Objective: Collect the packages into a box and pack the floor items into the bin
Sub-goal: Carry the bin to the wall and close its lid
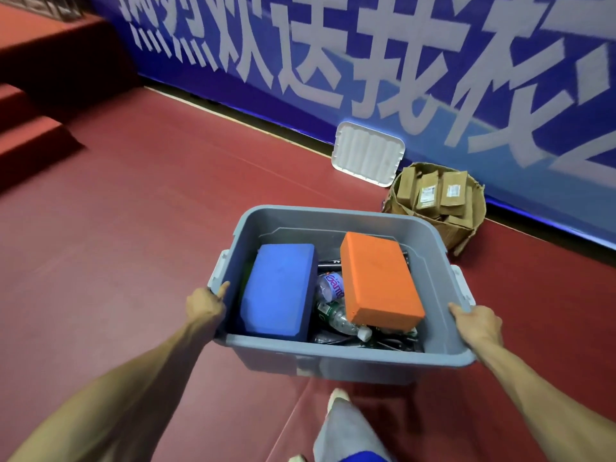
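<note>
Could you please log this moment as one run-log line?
left hand: holds bin | right hand: holds bin | lid: off, by wall | box: packages inside

Smooth grey plastic bin (336, 356), matt foam-looking blue block (278, 290) and orange block (380, 281) inside, clear crinkled plastic bottles (336, 316), at one o'clock rough brown cardboard box (466, 225), ribbed white plastic lid (368, 158), matt red floor (133, 228)

Two blocks (380, 278) and bottles (336, 315) in bin (333, 358); box (436, 201) beyond, probably against wall.
</note>
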Demonstrator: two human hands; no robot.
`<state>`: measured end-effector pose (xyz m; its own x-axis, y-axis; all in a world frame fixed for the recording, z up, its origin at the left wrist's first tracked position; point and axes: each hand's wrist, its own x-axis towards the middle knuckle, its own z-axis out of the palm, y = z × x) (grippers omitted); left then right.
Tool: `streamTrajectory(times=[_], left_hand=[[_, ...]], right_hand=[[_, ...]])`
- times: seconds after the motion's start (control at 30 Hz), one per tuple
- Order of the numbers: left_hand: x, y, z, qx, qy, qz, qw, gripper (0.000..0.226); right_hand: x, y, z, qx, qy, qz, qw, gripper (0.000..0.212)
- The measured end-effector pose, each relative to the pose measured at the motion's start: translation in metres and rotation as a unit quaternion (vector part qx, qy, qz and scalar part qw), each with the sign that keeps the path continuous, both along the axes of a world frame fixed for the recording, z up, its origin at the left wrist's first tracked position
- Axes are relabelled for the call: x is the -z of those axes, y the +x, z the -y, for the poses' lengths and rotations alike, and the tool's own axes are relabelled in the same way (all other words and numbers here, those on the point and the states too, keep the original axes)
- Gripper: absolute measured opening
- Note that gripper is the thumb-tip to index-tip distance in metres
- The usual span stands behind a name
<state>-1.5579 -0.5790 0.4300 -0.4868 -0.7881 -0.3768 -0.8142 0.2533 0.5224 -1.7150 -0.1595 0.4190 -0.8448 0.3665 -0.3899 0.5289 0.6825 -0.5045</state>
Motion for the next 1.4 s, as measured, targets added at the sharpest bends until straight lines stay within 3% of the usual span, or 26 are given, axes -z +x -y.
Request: streamTrajectory(times=[0.23,0.43,0.6,1.07,1.23,1.4], left_hand=[[0.03,-0.206,0.09,0.035,-0.04,0.026,0.998,0.057],[0.022,-0.369,0.149,0.05,-0.053,0.033,0.997,0.057],[0.016,-0.49,0.198,0.051,-0.045,0.025,0.997,0.056],[0.073,-0.827,0.341,0.117,0.0,0.062,0.991,0.059],[0.099,-0.945,0.348,0.154,-0.002,0.077,0.985,0.058],[0.168,-1.052,0.354,0.201,-0.036,0.115,0.972,0.061]], right_hand=[[0.037,-0.191,0.079,0.014,-0.026,0.017,0.999,0.049],[0.031,-0.339,0.134,0.023,-0.034,0.024,0.999,0.047],[0.028,-0.441,0.178,0.039,-0.043,0.02,0.998,0.045],[0.065,-0.704,0.313,0.126,-0.011,0.033,0.991,0.038],[0.102,-0.784,0.321,0.152,0.009,0.055,0.987,0.044],[0.173,-0.866,0.328,0.157,0.02,0.065,0.985,0.047]])
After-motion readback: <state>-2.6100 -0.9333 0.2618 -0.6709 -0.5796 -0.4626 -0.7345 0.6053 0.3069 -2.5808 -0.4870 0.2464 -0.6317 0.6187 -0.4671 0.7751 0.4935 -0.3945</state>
